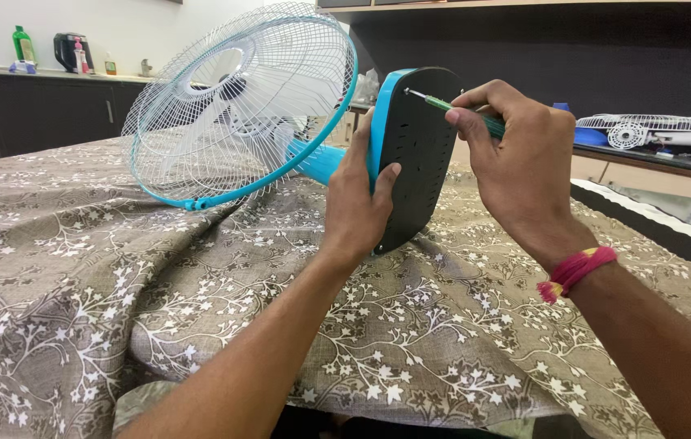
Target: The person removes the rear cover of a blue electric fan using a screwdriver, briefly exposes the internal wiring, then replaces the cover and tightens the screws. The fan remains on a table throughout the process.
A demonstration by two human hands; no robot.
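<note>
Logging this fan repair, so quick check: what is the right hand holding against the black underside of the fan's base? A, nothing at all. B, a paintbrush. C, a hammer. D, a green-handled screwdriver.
D: the right hand grips a green-handled screwdriver with its tip on the black base, while the left hand steadies the base's edge.

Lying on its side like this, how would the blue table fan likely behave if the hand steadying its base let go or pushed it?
The fan rests on its round grille rim and base edge, so it would probably rock or roll. The thin wire grille looks bendable. The left hand grips the base.
</note>
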